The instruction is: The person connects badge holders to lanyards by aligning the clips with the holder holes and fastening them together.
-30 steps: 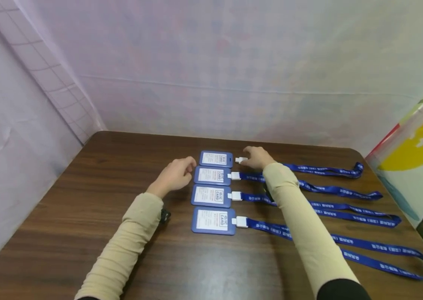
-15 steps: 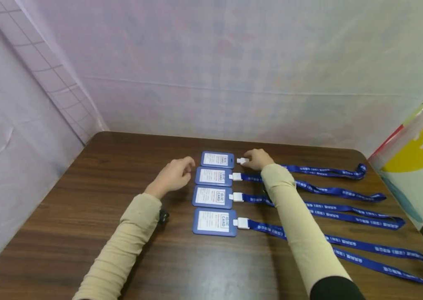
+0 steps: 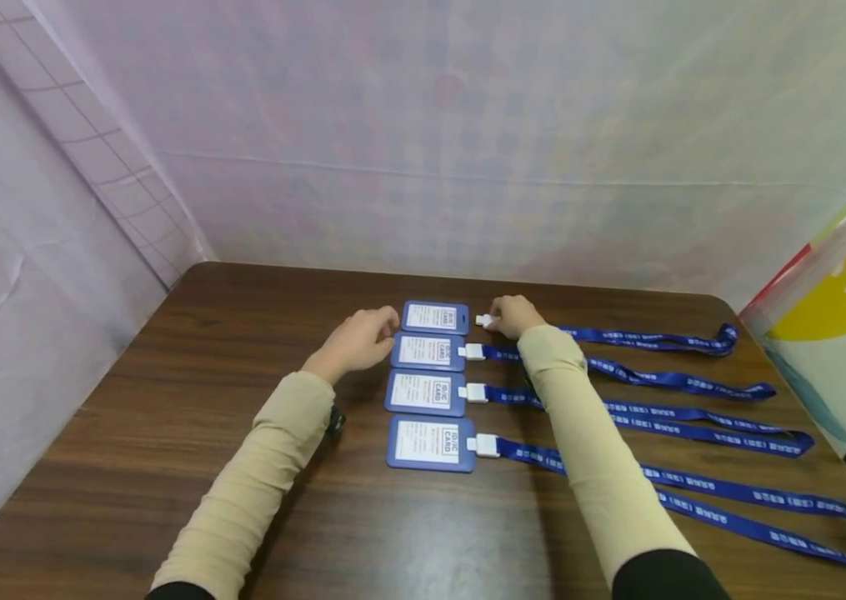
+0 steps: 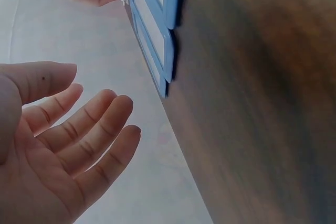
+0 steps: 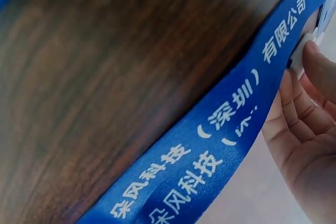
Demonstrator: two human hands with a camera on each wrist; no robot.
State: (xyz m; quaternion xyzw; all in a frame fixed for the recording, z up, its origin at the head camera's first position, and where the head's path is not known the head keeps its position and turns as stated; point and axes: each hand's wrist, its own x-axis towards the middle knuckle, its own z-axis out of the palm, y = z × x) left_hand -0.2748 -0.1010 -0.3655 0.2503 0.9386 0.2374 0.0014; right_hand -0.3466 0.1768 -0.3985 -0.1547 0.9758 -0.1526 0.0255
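Several blue ID badge holders lie in a column on the table. In the head view, the farthest badge holder (image 3: 434, 317) is apart from the white clip (image 3: 485, 321) of its blue lanyard (image 3: 648, 340). My right hand (image 3: 518, 317) pinches that clip between thumb and fingers, and in the right wrist view the printed lanyard strap (image 5: 210, 135) runs away from it. To the left of the two farthest holders is my left hand (image 3: 357, 338). Its fingers (image 4: 94, 135) are loosely bent with nothing between them in the left wrist view.
Nearer on the table, the second badge holder (image 3: 428, 351), third badge holder (image 3: 425, 392) and nearest badge holder (image 3: 430, 442) are joined to lanyards stretching right. The nearest lanyard (image 3: 768, 537) loops near the right table edge. A pale curtain (image 3: 423, 150) hangs behind the table (image 3: 167, 433).
My left hand has moved slightly right, closer to the far badge holders. My right hand stays at the farthest clip, still apart from its badge holder.
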